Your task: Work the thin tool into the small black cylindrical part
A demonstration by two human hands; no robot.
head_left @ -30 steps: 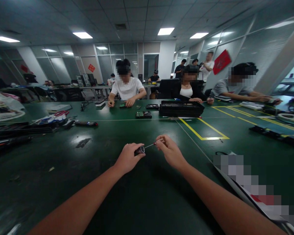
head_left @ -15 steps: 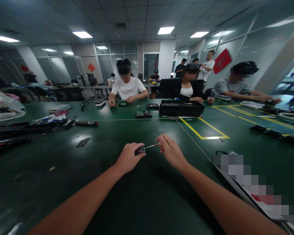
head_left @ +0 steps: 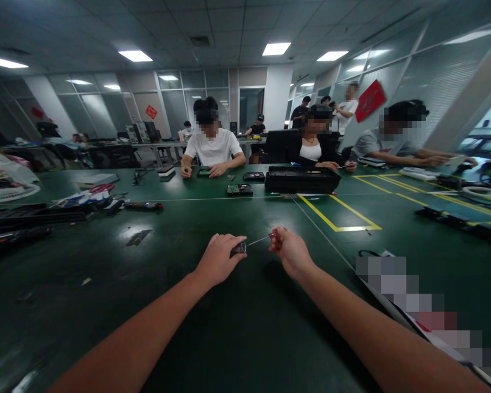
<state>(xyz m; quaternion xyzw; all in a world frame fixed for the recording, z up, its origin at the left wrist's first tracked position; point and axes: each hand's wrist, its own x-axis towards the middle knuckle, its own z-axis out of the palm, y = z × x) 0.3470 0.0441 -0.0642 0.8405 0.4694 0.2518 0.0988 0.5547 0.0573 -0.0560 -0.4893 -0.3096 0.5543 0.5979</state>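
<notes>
Near the middle of the green table, my left hand (head_left: 219,259) is closed round a small dark cylinder (head_left: 238,249) whose round, pale-rimmed end faces right. My right hand (head_left: 291,252) grips a screwdriver by its red handle (head_left: 271,235), its fingers curled together. The thin metal shaft (head_left: 257,240) points left toward the cylinder's end, its tip at or just beside the rim; contact cannot be made out. Both hands are held above the table surface (head_left: 245,327).
Ahead lie a green circuit board device (head_left: 239,190) and a long black tray (head_left: 303,180). Tools and a red-handled item (head_left: 101,188) lie left, with a dark pen-like tool (head_left: 143,206). A white-edged object (head_left: 396,305) is at right. People sit across the table.
My right hand has shifted slightly right and turned, with the screwdriver drawn a little with it. My left hand has moved slightly right and up with the cylinder.
</notes>
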